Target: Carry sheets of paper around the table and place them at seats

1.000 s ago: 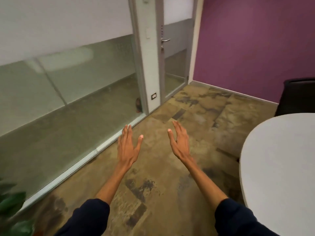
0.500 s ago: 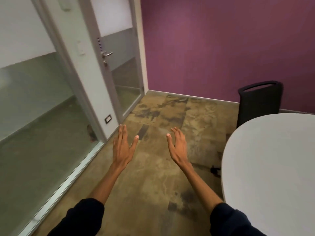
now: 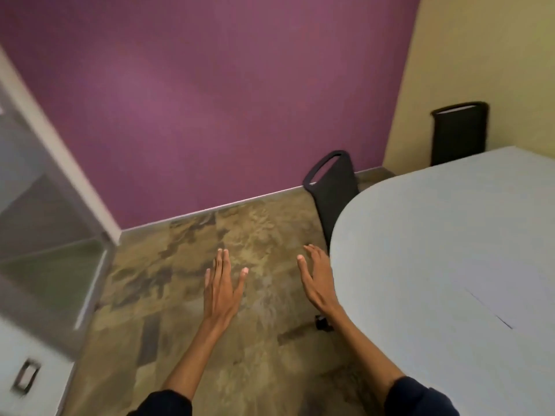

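Over the mottled brown carpet (image 3: 186, 295), seen from the head camera, both arms reach forward with dark sleeves pushed back at the elbows. The left hand (image 3: 220, 291) is spread flat, palm down, fingers straight and thumb out to the side, gripping nothing. The right hand (image 3: 316, 282) is likewise open and empty, fingers together, turned slightly edge-on and just beside the curved rim of the pale grey table (image 3: 420, 235). On that table, toward the right edge of the picture, lies a white sheet of paper (image 3: 516, 295), flat and well apart from either hand; its near edge shows only as a thin line. Compared with half a second ago, the view has swung to the right: the glass door (image 3: 45, 235) has slid to the left margin, the purple wall (image 3: 210, 100) now fills the middle, and a yellow wall (image 3: 480, 55) with a second black chair (image 3: 458, 133) has come into sight. The nearer black chair (image 3: 332, 187) sits tucked against the table's far curve. Both hands keep much the same open pose as before.
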A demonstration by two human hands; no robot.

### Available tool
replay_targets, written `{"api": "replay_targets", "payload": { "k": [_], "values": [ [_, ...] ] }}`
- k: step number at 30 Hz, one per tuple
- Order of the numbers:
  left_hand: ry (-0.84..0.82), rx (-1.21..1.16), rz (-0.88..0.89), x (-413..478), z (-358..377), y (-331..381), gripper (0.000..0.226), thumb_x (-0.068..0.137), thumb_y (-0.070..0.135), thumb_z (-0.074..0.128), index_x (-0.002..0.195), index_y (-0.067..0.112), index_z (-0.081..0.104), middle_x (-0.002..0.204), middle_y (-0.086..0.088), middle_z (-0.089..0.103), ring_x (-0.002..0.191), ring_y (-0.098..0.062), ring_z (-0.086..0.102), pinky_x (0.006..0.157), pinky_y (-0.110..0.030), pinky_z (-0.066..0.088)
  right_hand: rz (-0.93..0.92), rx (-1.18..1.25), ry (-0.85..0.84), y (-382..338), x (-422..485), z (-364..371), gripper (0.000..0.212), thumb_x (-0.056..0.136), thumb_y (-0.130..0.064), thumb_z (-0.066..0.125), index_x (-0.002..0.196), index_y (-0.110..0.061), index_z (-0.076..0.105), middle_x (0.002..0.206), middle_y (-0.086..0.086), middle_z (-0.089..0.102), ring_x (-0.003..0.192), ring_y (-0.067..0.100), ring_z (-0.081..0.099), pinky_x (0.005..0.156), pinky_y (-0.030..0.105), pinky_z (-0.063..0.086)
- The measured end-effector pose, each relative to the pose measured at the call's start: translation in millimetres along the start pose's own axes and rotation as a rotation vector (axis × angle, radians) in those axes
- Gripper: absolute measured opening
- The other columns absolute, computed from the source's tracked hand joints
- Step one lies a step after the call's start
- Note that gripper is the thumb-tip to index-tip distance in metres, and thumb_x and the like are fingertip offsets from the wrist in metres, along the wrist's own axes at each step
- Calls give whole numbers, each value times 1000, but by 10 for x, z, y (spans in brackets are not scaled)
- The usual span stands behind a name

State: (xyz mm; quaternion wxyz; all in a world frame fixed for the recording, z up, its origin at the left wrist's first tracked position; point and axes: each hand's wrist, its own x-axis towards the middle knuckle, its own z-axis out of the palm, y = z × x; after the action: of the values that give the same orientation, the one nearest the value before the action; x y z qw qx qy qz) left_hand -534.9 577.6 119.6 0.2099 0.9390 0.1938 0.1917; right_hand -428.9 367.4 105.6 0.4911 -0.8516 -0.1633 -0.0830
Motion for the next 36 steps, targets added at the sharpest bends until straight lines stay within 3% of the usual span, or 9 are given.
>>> {"api": "replay_targets", "payload": {
  "k": [8,12,18,23,30,36],
  "values": [
    [-170,-108,314,1276,717,558,72,99,48,40,155,10,16,163,-6,15,152,-17,8,124,-38,13,242,-98,350,374,630,-311,41,101,-46,38,133,-25,50,143,-3,49,133,14,42,112,32,30],
    [-286,-179,487,1576,1218,1100,70,100,44,40,155,8,15,163,-6,14,152,-15,5,125,-39,12,328,-149,474,680,744,-676,42,101,-48,38,134,-25,50,142,-4,50,134,14,42,113,38,34],
    [-433,-300,644,1740,1895,1981,72,99,51,32,156,13,8,164,-3,5,148,-5,-5,125,-33,2,460,-199,660,1226,833,-1290,40,101,-45,39,133,-24,49,139,-7,51,134,12,40,110,39,35],
    [-557,-307,731,1897,2517,2698,75,97,59,22,156,19,0,165,0,-5,151,-10,-13,124,-33,-6,570,-204,795,1716,1053,-1767,39,101,-42,41,134,-22,50,139,-4,51,134,14,40,111,41,36],
    [-727,-350,826,1948,3178,3659,71,101,48,32,156,10,7,165,-8,2,152,-16,-9,124,-37,-7,705,-238,917,2205,1132,-2395,37,102,-36,43,132,-18,52,136,-2,53,131,16,42,110,40,36],
    [-882,-282,931,1804,3651,4355,71,103,36,37,155,6,0,164,-11,-2,153,-20,-4,122,-47,-7,845,-278,1028,2529,893,-2892,30,100,-25,48,127,-16,55,127,-2,59,120,17,52,104,42,41]
  ]
}}
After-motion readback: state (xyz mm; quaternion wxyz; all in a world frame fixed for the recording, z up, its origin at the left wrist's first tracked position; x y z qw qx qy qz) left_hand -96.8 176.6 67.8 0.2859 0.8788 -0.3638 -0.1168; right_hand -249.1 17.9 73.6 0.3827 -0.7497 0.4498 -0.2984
